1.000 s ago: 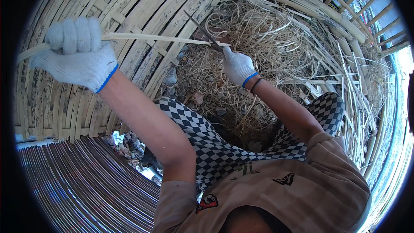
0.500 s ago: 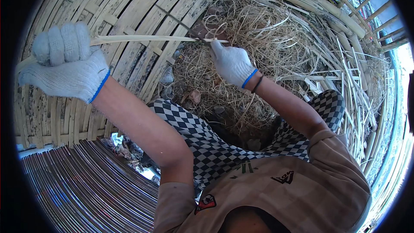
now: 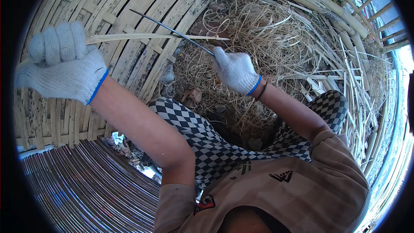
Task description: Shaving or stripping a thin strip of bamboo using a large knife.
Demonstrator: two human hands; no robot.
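Observation:
My left hand [image 3: 62,62], in a white knit glove with a blue cuff, is closed in a fist round one end of a pale bamboo strip [image 3: 129,37]. The strip stretches rightward from the fist, its far end above the shavings. My right hand [image 3: 236,70], gloved alike, is wrapped round the handle of a long thin knife; the handle is hidden in the palm. The dark knife blade [image 3: 170,29] points up and left. It crosses the strip near the strip's right part; whether it touches there I cannot tell.
A woven bamboo wall [image 3: 142,0] stands at the left and back. Curly bamboo shavings [image 3: 267,30] are heaped between my checkered trouser legs [image 3: 185,125]. Split bamboo lengths [image 3: 353,103] lie at the right, with thicker poles [image 3: 332,11] behind. A ribbed dark surface [image 3: 90,185] fills the lower left.
The knife blade has swung to a flatter angle, its tip moving left. My right hand has dropped slightly down and right. My left hand has shifted a little left with the strip.

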